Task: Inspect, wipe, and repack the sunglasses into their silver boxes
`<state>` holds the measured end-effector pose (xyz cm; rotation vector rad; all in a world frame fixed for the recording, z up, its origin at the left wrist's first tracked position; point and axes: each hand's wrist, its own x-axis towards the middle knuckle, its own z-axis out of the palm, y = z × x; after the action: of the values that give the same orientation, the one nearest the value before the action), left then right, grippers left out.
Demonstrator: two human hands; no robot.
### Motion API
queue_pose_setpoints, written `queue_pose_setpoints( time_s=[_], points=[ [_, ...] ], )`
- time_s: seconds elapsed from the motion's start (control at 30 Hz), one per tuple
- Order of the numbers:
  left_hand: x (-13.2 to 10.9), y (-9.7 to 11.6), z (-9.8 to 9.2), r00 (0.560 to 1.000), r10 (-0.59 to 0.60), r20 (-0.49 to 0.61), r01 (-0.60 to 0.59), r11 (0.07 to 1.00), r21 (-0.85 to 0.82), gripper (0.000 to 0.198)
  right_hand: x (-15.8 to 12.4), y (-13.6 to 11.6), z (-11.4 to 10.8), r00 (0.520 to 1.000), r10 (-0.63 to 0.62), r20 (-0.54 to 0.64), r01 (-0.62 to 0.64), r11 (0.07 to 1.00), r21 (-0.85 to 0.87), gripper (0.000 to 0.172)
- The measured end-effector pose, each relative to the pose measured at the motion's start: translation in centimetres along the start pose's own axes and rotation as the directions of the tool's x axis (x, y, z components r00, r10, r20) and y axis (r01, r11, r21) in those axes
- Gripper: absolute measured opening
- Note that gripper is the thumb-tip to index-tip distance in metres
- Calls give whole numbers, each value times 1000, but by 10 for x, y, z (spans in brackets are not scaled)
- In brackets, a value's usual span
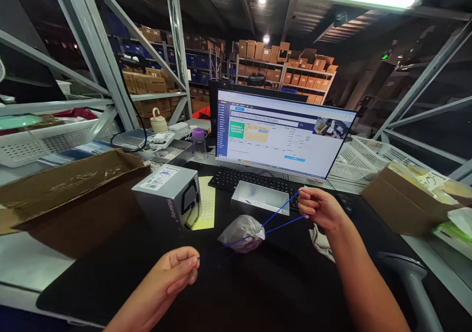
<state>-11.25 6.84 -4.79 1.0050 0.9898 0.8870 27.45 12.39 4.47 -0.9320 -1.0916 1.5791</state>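
A small grey cloth pouch (241, 233) lies on the black surface (258, 292), between the two hands and a little beyond the left one. The left hand (177, 273) is to the left of the pouch and nearer the wearer, with thumb and fingertips pinched on a dark bit of blue cord (281, 208). The right hand (319, 209) is to the right of the pouch and farther out, its fingers curled tight on the same kind of cord; two strands run taut from there to the gathered mouth of the pouch. Neither hand touches the pouch itself.

Just behind the pouch stands a shallow white box (260, 208), with a keyboard (226, 178) and a lit monitor (273, 150) beyond it. Left of the pouch are a yellow sheet (208, 206) and a grey box (162, 199); to its right is a white cloth (320, 241), and farther right a scanner (413, 278).

Left of the pouch the cord fades against the black, so its path to the left hand is hard to follow. What the pouch holds is hidden inside the cloth. The shallow box covers part of the keyboard, the right forearm partly hides the white cloth, and the scanner's handle and both forearms are cut off by the bottom edge. Most print on the monitor is too small to read
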Motion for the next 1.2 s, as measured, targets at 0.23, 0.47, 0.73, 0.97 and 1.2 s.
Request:
queue_pose_setpoints(
  time_s=[0.23, 0.47, 0.73, 0.97, 1.2],
  points=[
    [22, -5, 33, 989, 149, -8, -148, 984, 97, 49, -6, -1, -5, 997, -36, -70, 34, 999, -30, 26],
    [20, -13, 53, 619, 779, 100, -473, 269, 839, 28, -14, -1, 15, 994, -36, -106, 45, 996, 83, 48],
    [17, -14, 46, 400, 882, 248, -309, -125, 943, 16, -12, 6, 18, 988, -56, -145, 59, 998, 14, 48],
    [14, -6, 39, 427, 878, 218, -449, -4, 894, 14, -7, 12, 16, 981, -122, -151, 118, 992, -35, 38],
    [-8, 3, 38, 705, 678, 207, -526, 305, 794, 29, 0, 12, 2, 991, -40, -125, 29, 996, -84, 31]
  ],
)
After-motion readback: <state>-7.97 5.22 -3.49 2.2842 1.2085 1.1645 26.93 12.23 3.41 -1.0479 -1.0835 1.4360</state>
